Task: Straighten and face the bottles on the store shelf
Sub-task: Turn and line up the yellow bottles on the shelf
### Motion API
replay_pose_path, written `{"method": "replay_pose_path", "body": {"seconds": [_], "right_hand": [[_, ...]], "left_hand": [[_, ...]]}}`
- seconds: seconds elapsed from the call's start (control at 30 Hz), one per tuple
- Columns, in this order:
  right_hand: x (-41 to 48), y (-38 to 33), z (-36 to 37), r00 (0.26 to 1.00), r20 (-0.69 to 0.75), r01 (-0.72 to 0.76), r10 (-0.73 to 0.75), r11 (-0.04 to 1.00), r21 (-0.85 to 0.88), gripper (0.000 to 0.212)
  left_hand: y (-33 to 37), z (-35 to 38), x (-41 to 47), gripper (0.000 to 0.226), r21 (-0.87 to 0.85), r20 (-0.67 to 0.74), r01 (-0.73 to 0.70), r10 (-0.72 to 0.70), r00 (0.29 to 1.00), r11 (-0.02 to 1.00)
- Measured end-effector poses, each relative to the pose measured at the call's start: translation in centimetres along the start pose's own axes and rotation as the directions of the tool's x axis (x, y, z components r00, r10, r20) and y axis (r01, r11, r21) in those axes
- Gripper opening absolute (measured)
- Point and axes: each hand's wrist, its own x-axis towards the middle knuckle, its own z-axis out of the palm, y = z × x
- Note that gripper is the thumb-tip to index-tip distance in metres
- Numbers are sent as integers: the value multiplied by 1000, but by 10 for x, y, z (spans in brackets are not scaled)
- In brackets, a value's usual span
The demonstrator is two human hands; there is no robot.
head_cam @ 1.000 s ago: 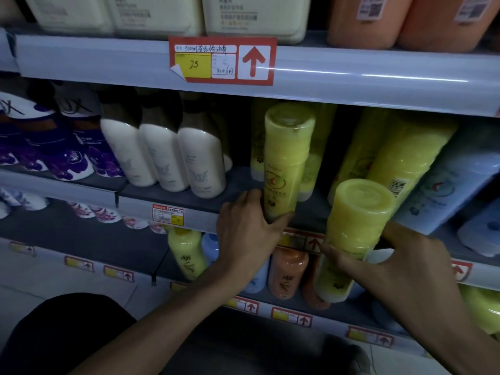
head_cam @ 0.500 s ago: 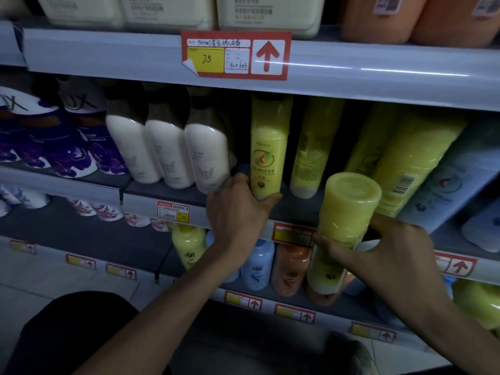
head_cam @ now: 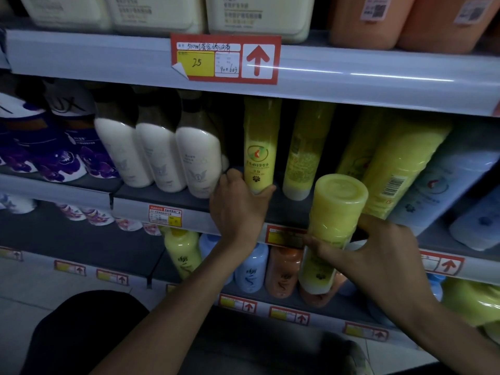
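Observation:
My left hand [head_cam: 238, 209] grips the base of a tall yellow bottle [head_cam: 261, 142] that stands upright on the middle shelf [head_cam: 167, 197], its label facing out. My right hand [head_cam: 378, 255] holds a second yellow bottle [head_cam: 334, 228] in front of the shelf edge, tilted with its flat cap toward me. Between them stands another yellow bottle [head_cam: 307, 152] with its back label showing. Two more yellow bottles [head_cam: 400, 163] lean to the left at the right, one with its barcode outward.
Three white bottles [head_cam: 159, 155] stand left of my left hand, purple-flowered packs [head_cam: 62, 158] beyond them. A pale blue bottle [head_cam: 443, 185] leans at the far right. The lower shelf holds yellow, blue and orange bottles [head_cam: 251, 269]. A red price tag [head_cam: 224, 59] hangs overhead.
My left hand has pushed its yellow bottle back onto the shelf and stood it upright. My right hand still holds the second bottle in front of the shelf edge, slightly raised.

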Motion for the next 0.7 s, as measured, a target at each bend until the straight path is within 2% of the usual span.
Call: {"method": "replay_pose_path", "body": {"seconds": [0.13, 0.7], "right_hand": [[0, 1, 1, 1000, 0, -8, 8, 1000, 4, 53], [-1, 0, 5, 998, 32, -50, 50, 999, 12, 54]], "left_hand": [[1, 2, 1, 62, -3, 14, 28, -28, 1000, 1000], [-4, -8, -2, 60, -15, 81, 15, -14, 997, 1000]]}}
